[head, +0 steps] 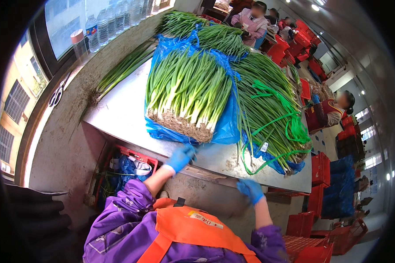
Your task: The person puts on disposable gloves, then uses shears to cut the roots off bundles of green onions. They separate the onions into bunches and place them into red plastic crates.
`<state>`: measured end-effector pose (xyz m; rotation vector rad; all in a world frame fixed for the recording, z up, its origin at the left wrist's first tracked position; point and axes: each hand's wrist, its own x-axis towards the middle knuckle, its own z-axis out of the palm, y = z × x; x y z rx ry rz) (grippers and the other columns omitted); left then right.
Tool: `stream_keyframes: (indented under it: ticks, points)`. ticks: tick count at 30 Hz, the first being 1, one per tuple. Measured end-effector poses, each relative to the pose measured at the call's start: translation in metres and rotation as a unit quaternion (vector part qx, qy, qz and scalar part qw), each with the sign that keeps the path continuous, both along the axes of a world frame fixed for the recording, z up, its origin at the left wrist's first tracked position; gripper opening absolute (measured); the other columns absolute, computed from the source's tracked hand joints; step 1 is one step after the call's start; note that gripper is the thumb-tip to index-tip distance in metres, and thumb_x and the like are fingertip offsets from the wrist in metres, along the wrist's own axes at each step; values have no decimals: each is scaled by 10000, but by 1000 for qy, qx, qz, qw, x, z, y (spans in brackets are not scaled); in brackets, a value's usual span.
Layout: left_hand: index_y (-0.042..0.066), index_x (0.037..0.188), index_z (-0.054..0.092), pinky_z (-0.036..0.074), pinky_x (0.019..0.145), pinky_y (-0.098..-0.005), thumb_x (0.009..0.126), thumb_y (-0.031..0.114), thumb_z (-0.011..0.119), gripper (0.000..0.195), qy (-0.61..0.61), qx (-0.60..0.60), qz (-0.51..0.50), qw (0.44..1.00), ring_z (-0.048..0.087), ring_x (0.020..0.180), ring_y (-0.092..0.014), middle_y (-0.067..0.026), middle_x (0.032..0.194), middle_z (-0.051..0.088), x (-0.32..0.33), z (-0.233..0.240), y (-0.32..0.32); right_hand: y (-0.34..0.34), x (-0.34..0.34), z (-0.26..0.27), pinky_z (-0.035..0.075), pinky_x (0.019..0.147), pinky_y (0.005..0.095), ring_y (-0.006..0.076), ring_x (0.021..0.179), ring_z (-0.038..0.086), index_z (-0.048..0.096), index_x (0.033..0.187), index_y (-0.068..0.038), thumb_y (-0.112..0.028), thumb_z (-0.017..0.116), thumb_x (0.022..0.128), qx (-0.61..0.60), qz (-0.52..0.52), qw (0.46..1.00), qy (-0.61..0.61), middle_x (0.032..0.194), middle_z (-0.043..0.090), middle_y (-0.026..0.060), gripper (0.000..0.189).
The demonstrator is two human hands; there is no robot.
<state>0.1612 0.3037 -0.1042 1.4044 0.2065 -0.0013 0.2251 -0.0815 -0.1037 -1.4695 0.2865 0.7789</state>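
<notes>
My left hand (pixel 180 158), in a blue glove, is at the front edge of the metal table (pixel 118 128); something dark shows at its fingers, too blurred to name. My right hand (pixel 250 190), also gloved in blue, hangs just off the same edge further right, its fingers partly curled; whether it holds anything cannot be told. Beyond them a large bundle of green onions (pixel 191 88) lies on blue plastic sheeting (pixel 228 130), roots towards me. To its right lies another pile of green onions (pixel 266 108) with green strapping (pixel 296 128) across it.
Loose green onions (pixel 125 70) lie beside the wall at left. Scissors (pixel 57 93) and plastic bottles (pixel 102 28) are on the windowsill. A red crate (pixel 141 154) with bags stands under the table; red crates (pixel 320 169) stand at right. People (pixel 326 113) are further off.
</notes>
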Motion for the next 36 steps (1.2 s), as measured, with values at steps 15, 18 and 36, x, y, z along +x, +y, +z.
stream_keyframes:
  ticks: [15,18,36]
  points:
    - [35,794,643,483,652,-380,735,279,691,255,68,364,206,906,625,685,-297,-144,709,635,110,56,162,334,67,102,525,738,271,176,819,651,574,1161,5,-239,490,943,54,337,936,-85,985,657,138,338]
    - [31,755,615,410,556,-234,758,173,722,178,15,48,193,980,474,585,-67,1,652,568,103,70,153,331,86,97,508,760,280,166,862,639,582,1160,-11,-273,496,944,156,266,947,-96,1004,654,120,350]
    - [58,818,656,499,679,-421,772,294,653,240,134,594,129,783,630,749,-346,-178,795,651,137,63,75,276,182,111,510,653,249,142,781,643,532,1217,13,-123,521,915,238,124,951,-152,1009,658,111,331]
